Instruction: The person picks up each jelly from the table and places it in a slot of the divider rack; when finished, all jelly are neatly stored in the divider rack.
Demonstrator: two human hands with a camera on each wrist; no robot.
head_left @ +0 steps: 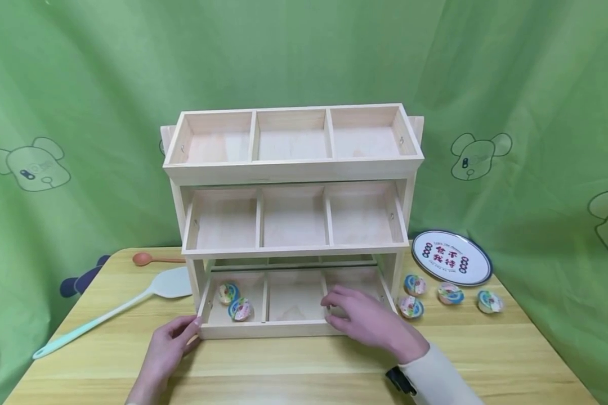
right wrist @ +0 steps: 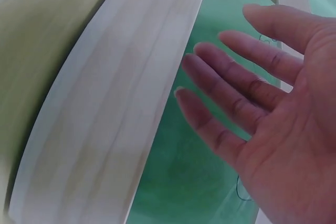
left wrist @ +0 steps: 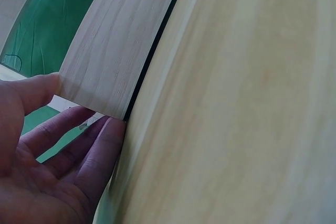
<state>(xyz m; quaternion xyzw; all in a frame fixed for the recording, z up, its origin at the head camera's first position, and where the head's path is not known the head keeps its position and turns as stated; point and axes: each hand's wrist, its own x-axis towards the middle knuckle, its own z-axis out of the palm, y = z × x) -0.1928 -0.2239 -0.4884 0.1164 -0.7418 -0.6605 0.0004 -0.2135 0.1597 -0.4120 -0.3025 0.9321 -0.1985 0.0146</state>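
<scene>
A pale wooden three-tier rack (head_left: 294, 173) stands on the table. My left hand (head_left: 168, 344) holds the front left corner of its bottom tray (head_left: 284, 330); in the left wrist view, the thumb is at the upper corner and fingertips meet the board's end. Over the bottom tray's right compartment hovers my right hand (head_left: 362, 318), fingers slightly bent and nothing visible in them. The right wrist view shows its palm and spread fingers beside the tray's front board (right wrist: 110, 98). Two small jelly cups (head_left: 228, 293) with printed lids lie in the bottom tray's left compartment.
Several more jelly cups (head_left: 450, 293) lie right of the rack, before an oval white plate (head_left: 453, 257) with a dark rim. To the left are a white spatula (head_left: 171, 283) with a mint handle and a small reddish spoon (head_left: 143, 259). A green curtain (head_left: 294, 50) hangs behind.
</scene>
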